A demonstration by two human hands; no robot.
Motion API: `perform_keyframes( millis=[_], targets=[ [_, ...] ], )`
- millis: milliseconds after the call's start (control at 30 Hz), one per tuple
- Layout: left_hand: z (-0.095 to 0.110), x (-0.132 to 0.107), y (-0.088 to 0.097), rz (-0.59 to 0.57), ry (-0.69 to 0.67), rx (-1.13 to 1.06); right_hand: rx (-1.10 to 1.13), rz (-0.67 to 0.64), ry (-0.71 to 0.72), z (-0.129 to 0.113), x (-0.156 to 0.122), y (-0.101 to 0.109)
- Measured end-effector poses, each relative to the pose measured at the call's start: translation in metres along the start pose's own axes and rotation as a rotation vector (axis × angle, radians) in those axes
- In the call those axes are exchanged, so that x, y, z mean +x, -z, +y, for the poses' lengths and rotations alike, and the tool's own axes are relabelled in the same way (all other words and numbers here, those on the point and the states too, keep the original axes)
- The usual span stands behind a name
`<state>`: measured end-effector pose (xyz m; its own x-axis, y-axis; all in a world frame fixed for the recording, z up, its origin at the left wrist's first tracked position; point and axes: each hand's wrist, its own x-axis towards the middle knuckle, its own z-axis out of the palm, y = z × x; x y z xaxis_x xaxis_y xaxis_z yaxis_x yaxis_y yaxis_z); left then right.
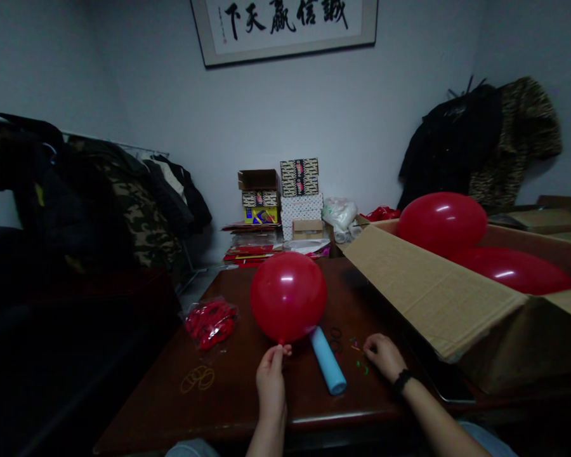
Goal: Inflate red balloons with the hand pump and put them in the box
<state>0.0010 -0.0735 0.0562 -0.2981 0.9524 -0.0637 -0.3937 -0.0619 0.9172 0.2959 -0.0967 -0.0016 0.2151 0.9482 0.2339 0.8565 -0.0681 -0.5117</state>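
Observation:
My left hand pinches the neck of an inflated red balloon between thumb and fingertips, with the balloon upright above it. Beside the balloon lies a light blue cylindrical pump, its far end close to the balloon's lower right side. My right hand, with a dark bracelet on its wrist, rests low over the table with curled fingers; what they hold, if anything, is hidden. Small coloured bands lie just left of that hand, and several dark rings lie between them and the pump.
A cardboard box with red balloons stands at the right, a dark flat device beside it. On the brown table are a bag of red balloons and yellowish rubber bands. Stacked boxes stand behind.

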Motion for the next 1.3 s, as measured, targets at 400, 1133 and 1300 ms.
perform_keyframes(
  millis=[400,1133,1300],
  targets=[
    [0.009,-0.010,-0.027,-0.077,0.115,-0.182,0.217,0.081,0.017,0.004,-0.001,-0.001],
    [0.036,-0.033,-0.049,-0.123,0.388,-0.420,0.636,0.100,0.284,-0.148,-0.019,0.059],
    [0.050,-0.039,-0.053,-0.182,0.300,-0.345,0.563,0.157,0.394,-0.192,-0.005,0.060]
  ],
)
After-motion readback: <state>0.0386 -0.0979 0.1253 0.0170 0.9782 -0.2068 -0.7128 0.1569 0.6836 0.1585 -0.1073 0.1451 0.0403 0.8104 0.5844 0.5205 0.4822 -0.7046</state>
